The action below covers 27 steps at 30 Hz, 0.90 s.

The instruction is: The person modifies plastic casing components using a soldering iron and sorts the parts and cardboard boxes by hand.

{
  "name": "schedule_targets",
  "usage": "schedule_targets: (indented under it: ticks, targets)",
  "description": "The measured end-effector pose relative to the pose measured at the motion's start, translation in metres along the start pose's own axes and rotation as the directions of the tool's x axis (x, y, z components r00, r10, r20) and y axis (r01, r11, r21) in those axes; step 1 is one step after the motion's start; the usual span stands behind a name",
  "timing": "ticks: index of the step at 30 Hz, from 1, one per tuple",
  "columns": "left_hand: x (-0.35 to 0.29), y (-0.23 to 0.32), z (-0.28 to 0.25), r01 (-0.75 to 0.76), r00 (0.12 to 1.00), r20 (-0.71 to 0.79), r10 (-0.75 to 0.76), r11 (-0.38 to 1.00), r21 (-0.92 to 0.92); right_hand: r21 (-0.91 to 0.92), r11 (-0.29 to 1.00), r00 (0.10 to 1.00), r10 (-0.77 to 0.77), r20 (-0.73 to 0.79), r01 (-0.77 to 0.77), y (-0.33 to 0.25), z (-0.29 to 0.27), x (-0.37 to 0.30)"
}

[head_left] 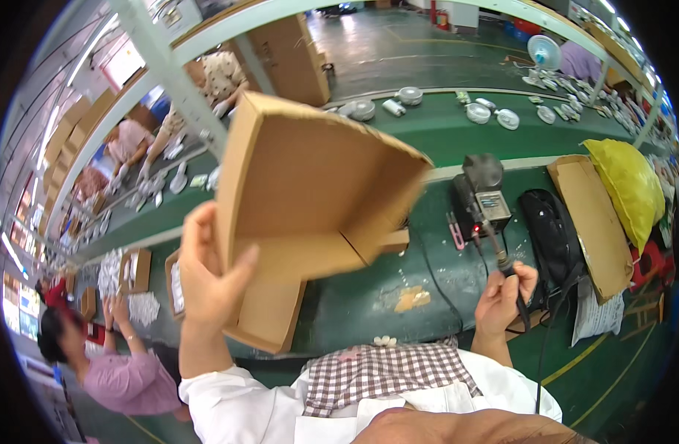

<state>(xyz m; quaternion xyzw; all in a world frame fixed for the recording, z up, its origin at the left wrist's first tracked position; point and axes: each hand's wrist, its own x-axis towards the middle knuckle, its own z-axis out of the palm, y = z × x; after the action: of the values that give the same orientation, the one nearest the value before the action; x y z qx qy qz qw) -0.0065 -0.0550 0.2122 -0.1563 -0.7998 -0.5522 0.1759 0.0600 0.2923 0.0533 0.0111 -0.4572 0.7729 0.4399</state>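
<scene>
My left hand (pixel 210 270) grips the side wall of a cardboard box (pixel 302 174), thumb inside. The box is raised over the bench and tilted, its open side toward me, and no contents show in it. Below it sits another open cardboard box (pixel 269 314), partly hidden. In my right hand (pixel 504 300) is the dark handle of a soldering iron (pixel 508 268), its cable hanging down. The iron's front end reaches the black soldering station (pixel 484 200), which has a red light; whether it rests in the holder, I cannot tell. A pink tweezer-like tool (pixel 455 231) lies beside the station.
A black bag (pixel 550 233), a cardboard sheet (pixel 595 229) and a yellow sack (pixel 628 189) lie at the right. Beyond the bench (pixel 339 314), a green conveyor (pixel 428 129) carries several round white devices. A person in pink (pixel 129 377) works at the left.
</scene>
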Motion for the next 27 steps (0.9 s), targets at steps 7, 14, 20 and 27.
schedule_targets:
  ticks: [7, 14, 20, 27]
  targets:
    - [-0.131, -0.059, 0.033, 0.541, 0.841, 0.237, -0.487, 0.766, -0.346, -0.007, 0.971, 0.95, -0.233, 0.21, 0.24, -0.021, 0.029, -0.017]
    - [-0.178, -0.105, 0.054, 0.493, 0.764, 0.337, -0.55, 0.835, 0.245, -0.283, 0.958, 0.853, 0.119, 0.508, 0.035, 0.003, 0.007, -0.052]
    - [-0.181, -0.092, 0.035, -0.015, 1.0, 0.013, 0.009, 0.665, 0.747, -0.485, 0.862, 0.716, 0.432, 0.549, -0.149, 0.022, -0.002, -0.071]
    - [-0.21, -0.122, -0.003, 0.059, 0.998, -0.032, -0.061, 0.529, 0.847, -0.532, 0.838, 0.677, 0.321, 0.662, 0.123, 0.044, 0.0, -0.085]
